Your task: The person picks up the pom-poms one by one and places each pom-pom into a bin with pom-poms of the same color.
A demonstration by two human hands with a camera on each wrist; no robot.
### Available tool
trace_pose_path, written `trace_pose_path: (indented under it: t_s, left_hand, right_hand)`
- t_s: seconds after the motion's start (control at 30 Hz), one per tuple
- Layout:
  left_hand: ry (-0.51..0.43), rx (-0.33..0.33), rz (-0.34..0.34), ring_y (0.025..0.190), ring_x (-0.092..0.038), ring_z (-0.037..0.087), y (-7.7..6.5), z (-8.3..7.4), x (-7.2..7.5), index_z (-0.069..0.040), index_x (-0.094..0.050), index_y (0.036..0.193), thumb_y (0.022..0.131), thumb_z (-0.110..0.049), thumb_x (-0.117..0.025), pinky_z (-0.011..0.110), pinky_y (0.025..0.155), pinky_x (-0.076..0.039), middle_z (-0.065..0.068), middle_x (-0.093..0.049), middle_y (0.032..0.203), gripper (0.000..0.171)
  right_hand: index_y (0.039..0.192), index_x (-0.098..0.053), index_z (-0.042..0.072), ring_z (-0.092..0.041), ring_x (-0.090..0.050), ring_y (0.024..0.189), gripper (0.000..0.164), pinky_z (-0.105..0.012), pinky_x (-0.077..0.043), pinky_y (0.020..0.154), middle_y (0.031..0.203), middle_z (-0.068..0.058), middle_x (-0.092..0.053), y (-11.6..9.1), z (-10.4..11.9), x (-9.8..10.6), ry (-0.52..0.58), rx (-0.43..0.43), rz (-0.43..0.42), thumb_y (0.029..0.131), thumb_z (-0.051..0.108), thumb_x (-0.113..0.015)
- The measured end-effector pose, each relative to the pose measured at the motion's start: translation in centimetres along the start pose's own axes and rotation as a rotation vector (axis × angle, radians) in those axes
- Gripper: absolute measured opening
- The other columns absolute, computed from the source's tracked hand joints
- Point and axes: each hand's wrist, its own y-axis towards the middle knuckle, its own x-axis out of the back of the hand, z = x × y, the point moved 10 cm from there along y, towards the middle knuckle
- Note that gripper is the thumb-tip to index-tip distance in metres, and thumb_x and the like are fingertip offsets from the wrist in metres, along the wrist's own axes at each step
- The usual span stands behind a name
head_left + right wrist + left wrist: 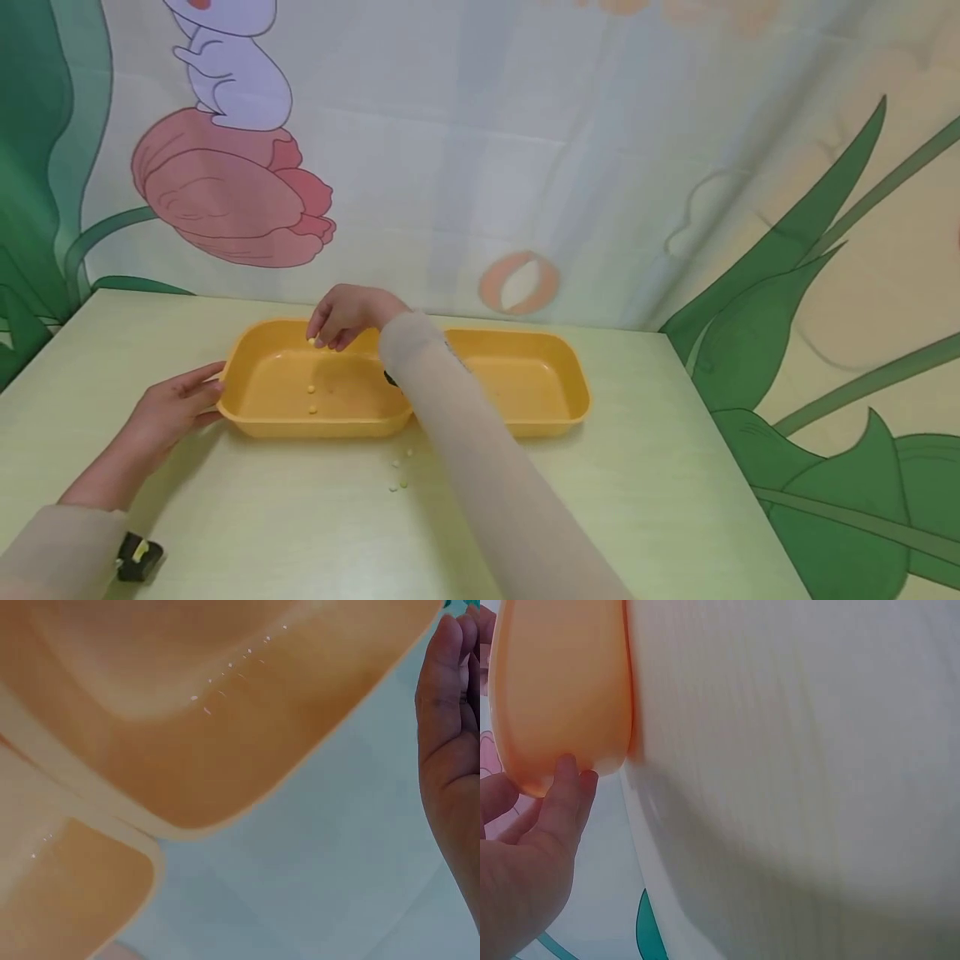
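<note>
My right hand (347, 317) is over the far side of the left yellow tray (322, 427), pinching a small pale yellow bean (312, 342) between thumb and fingertip. Inside that tray lie two more beans, one (311, 389) behind the other (312, 410). With nearly straight fingers, my left hand (171, 408) touches the tray's left end. The left wrist view shows its fingertips (568, 763) against the outer wall. Only the edge of my right hand (454, 742) shows in the right wrist view, where the bean is hidden.
A second yellow tray (525, 392) adjoins the first on the right, partly behind my right sleeve (480, 442). Several tiny pale and green bits (403, 484) lie on the table (300, 517) before the trays. A printed curtain (420, 167) hangs behind the table.
</note>
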Motion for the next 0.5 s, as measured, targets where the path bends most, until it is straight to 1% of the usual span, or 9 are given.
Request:
trace_pose_path:
  t_s: [0.13,0.27,0.37,0.5]
  left_hand:
    - [0.005,-0.002,0.004,0.086,-0.051,-0.023,0.0,0.0,0.0,0.003,-0.019,0.161,0.112,-0.024,-0.038,0.025,0.091,-0.062,0.037,-0.028,0.16,0.059]
    - [0.014,0.006,-0.002,0.087,-0.051,-0.022,0.0,0.1,-0.1,0.002,-0.019,0.161,0.112,-0.026,-0.038,0.027,0.094,-0.06,0.036,-0.03,0.16,0.059]
    - [0.01,0.008,-0.005,0.089,-0.052,-0.02,-0.1,0.0,0.0,0.002,-0.019,0.161,0.112,-0.025,-0.038,0.029,0.095,-0.06,0.036,-0.03,0.16,0.059]
    - [0.005,0.005,-0.007,0.088,-0.053,-0.021,-0.2,0.1,0.1,0.003,-0.02,0.161,0.112,-0.024,-0.038,0.026,0.092,-0.062,0.036,-0.03,0.159,0.058]
  right_hand:
    - [0.115,-0.071,-0.001,-0.013,-0.059,0.073,0.021,-0.017,-0.06,0.071,0.082,-0.001,-0.063,0.6,-0.4,-0.9,-0.024,-0.004,0.009,0.097,0.008,-0.068]
    - [0.119,-0.071,0.0,-0.012,-0.061,0.074,0.024,-0.017,-0.061,0.072,0.084,0.0,-0.064,1.3,-0.9,-1.7,-0.074,-0.019,0.005,0.097,0.01,-0.068]
    - [0.115,-0.074,0.003,-0.011,-0.062,0.074,0.019,-0.016,-0.06,0.072,0.086,0.001,-0.066,1.9,-1.2,-2.1,-0.118,-0.043,-0.011,0.097,0.01,-0.069]
    - [0.099,-0.075,0.007,-0.011,-0.06,0.069,0.007,-0.017,-0.057,0.065,0.08,0.002,-0.065,2.5,-1.6,-2.5,-0.19,-0.096,-0.046,0.095,0.007,-0.07]
